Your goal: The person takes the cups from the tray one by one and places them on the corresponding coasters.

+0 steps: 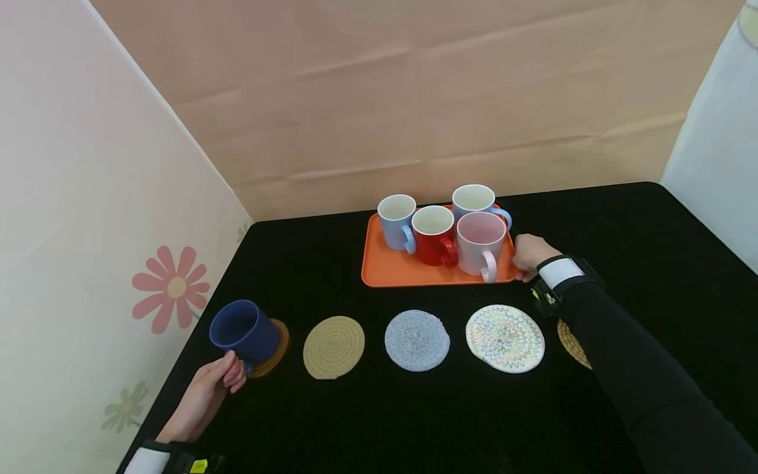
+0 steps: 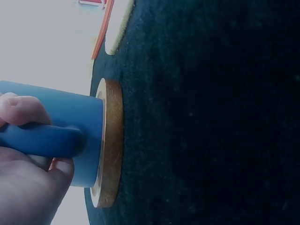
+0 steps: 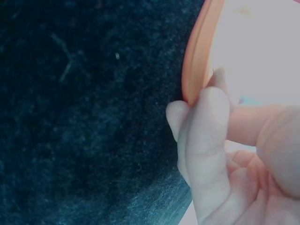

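My left hand (image 1: 208, 392) grips the handle of a dark blue mug (image 1: 251, 332) at the left of the table. In the left wrist view the mug's base sits right at the top of a round wooden coaster (image 2: 112, 140). At the back, my right hand (image 1: 531, 255) pinches the right rim of an orange tray (image 1: 385, 266), fingers at its edge in the right wrist view. On the tray stand a red mug (image 1: 429, 247), a pink mug (image 1: 472, 253), a light blue mug (image 1: 393, 230) at the left and another light blue mug (image 1: 464, 203) behind.
In a row right of the wooden coaster lie a tan woven coaster (image 1: 334, 347), a pale blue coaster (image 1: 417, 341) and a white patterned coaster (image 1: 505, 339). A brown woven coaster (image 1: 572, 343) is partly hidden under my right sleeve. A brown paper wall (image 1: 414, 99) rises behind the table.
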Demonstrator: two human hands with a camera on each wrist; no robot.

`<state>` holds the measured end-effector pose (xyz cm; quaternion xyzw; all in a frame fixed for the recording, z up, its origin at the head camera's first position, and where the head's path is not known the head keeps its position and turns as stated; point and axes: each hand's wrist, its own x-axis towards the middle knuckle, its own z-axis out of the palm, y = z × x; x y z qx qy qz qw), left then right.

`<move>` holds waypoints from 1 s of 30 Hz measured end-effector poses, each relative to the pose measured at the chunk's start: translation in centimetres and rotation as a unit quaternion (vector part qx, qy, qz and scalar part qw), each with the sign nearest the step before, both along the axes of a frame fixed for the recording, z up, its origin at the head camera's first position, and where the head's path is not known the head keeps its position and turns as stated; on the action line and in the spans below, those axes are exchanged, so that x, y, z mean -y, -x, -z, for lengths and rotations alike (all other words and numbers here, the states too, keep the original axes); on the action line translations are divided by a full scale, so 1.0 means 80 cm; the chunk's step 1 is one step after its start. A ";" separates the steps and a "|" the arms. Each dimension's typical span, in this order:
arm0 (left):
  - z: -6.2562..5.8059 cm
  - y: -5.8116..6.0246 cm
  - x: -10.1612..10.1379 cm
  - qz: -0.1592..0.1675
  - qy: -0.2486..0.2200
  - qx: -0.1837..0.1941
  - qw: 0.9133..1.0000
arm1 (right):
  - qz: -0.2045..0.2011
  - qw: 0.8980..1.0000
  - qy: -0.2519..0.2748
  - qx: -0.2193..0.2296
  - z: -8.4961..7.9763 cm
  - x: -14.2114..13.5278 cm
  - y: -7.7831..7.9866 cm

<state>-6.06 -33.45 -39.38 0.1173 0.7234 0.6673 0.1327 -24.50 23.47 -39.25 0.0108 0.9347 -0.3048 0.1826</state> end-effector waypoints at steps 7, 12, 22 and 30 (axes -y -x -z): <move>0.000 0.004 0.004 0.008 -0.021 0.001 1.000 | 0.002 1.000 0.003 0.002 -0.002 0.000 -0.002; -0.001 0.005 0.005 0.021 -0.036 -0.003 0.999 | 0.003 1.000 0.003 0.001 -0.002 0.000 -0.004; -0.002 0.003 0.006 0.017 -0.017 0.002 1.000 | 0.002 1.000 0.001 0.001 -0.007 0.006 -0.007; -0.001 0.002 0.005 0.003 -0.013 -0.002 1.000 | 0.001 1.000 -0.010 0.010 -0.008 0.004 -0.006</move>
